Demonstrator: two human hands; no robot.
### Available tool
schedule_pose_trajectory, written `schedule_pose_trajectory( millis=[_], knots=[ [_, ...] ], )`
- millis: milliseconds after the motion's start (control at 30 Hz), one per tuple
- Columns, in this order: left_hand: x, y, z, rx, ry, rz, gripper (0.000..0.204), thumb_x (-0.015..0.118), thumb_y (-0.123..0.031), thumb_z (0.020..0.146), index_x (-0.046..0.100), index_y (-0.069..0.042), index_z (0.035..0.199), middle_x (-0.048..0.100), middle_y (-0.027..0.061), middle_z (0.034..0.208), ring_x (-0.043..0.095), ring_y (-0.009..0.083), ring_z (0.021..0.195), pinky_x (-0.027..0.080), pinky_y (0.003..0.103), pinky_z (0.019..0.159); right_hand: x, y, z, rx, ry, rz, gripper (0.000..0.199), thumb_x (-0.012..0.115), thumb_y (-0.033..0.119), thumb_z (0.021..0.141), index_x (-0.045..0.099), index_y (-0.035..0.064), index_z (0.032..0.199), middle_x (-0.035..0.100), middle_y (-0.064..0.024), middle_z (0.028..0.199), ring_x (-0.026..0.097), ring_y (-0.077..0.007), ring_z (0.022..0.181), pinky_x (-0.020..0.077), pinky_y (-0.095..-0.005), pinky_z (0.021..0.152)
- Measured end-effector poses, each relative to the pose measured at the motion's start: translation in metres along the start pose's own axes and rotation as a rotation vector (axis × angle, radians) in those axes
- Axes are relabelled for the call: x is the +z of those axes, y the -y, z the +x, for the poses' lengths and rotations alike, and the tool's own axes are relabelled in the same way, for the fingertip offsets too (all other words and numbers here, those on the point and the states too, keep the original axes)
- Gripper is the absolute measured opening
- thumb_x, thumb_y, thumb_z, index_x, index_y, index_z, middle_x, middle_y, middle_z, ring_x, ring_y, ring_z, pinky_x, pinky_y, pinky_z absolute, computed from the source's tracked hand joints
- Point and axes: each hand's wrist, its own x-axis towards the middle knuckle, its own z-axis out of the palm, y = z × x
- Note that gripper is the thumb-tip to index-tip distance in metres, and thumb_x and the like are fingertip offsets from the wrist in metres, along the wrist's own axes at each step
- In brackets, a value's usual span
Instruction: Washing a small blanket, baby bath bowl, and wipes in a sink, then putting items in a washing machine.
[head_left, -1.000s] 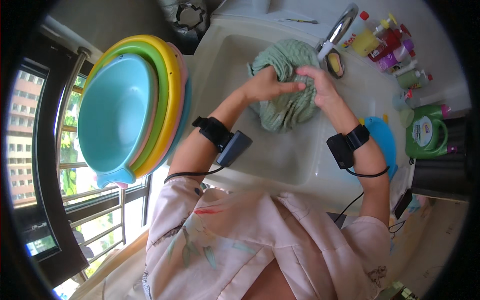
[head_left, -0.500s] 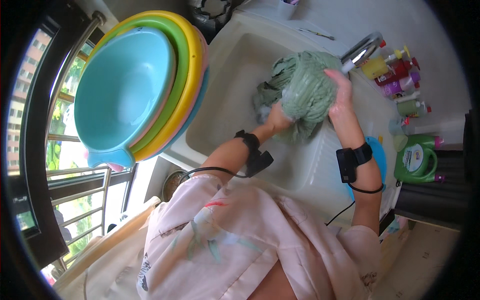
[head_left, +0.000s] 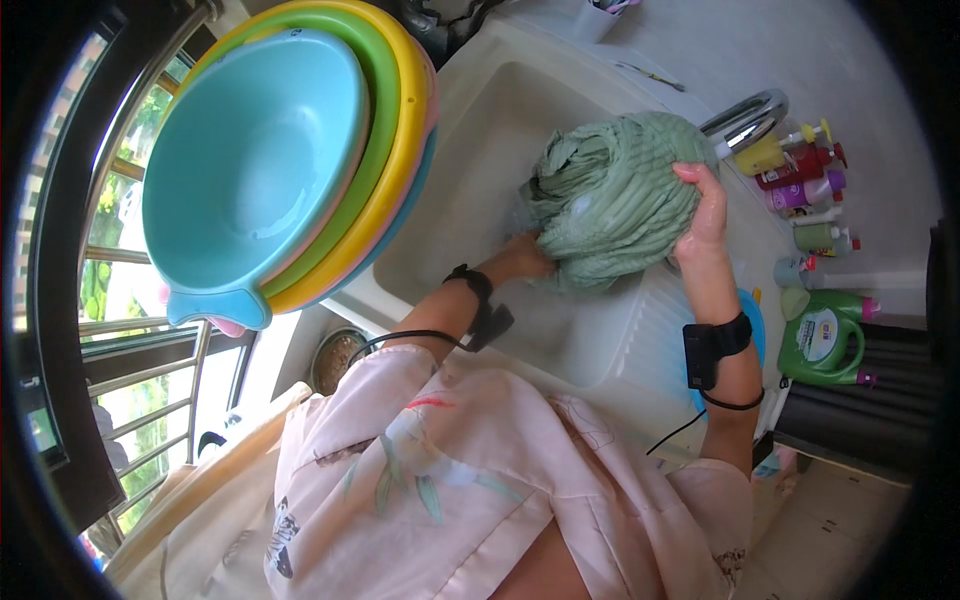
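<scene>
A bulky bundle of wet, crinkled green cloth (head_left: 625, 205) is lifted over the basin of the white sink (head_left: 470, 130), just left of the chrome faucet (head_left: 750, 120). My right hand (head_left: 703, 215) grips its right side, with the thumb and fingers pressed into the folds. At the lower left of the bundle, my left hand (head_left: 525, 257) holds the underside; its fingertips are hidden by the fabric. A few white suds cling to the cloth.
Nested plastic basins (head_left: 255, 165) in blue, green and yellow stand at the left by the barred window. Several bottles (head_left: 800, 165) line the right ledge, with a green detergent jug (head_left: 825, 338) nearer me. A toothbrush (head_left: 650, 75) lies on the back counter.
The cloth bundle has turned and spread wider between my hands. My left hand has moved slightly left and down; my right hand has shifted a little right and down with the bundle.
</scene>
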Motion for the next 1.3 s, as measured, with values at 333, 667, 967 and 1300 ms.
schedule_pose_trajectory(
  millis=[333, 667, 967, 1300],
  knots=[
    [-0.008, -0.007, 0.023, 0.064, -0.004, 0.621, 0.062, 0.046, -0.039, 0.077, 0.023, -0.017, 0.13, 0.024, 0.0076, 0.134, 0.017, 0.0272, 0.123, 0.016, 0.038, 0.101, 0.0, 0.015, -0.007, 0.006, 0.196, -0.156, 0.037, 0.048, 0.006, 0.067, 0.048, -0.0062, 0.101, 0.055, -0.0136, 0.096, 0.055, -0.0241, 0.088, 0.0427, -0.0339, 0.081],
    [-0.081, -0.03, 0.006, -0.242, -0.516, 0.063, 0.099, 0.069, -0.038, 0.059, 0.006, -0.02, 0.133, 0.003, 0.0104, 0.136, 0.005, 0.0362, 0.123, 0.02, 0.049, 0.097, 0.017, 0.054, -0.063, -0.292, 0.534, -1.122, 0.048, 0.066, 0.01, 0.054, 0.049, -0.0052, 0.097, 0.054, -0.0097, 0.093, 0.049, -0.0165, 0.091, 0.039, -0.0279, 0.082],
    [-0.087, -0.018, 0.013, 0.299, -0.398, -0.671, 0.047, 0.066, -0.022, 0.067, 0.041, -0.01, 0.105, 0.053, 0.007, 0.102, 0.051, 0.0213, 0.096, 0.036, 0.036, 0.083, -0.009, 0.062, -0.099, -0.691, 0.92, -2.086, 0.025, 0.061, 0.004, 0.051, 0.056, 0.0025, 0.076, 0.054, -0.0096, 0.086, 0.046, -0.0239, 0.091, 0.0269, -0.0467, 0.088],
    [-0.067, -0.064, -0.031, 0.304, -0.048, -1.835, 0.031, 0.041, -0.023, 0.086, 0.048, -0.002, 0.107, 0.054, 0.0107, 0.103, 0.053, 0.0216, 0.093, 0.045, 0.035, 0.08, -0.094, -0.056, -0.067, -0.833, 0.402, -2.519, 0.028, 0.048, 0.008, 0.068, 0.057, 0.0061, 0.094, 0.052, -0.0067, 0.104, 0.042, -0.019, 0.102, 0.0271, -0.0477, 0.085]
  ],
)
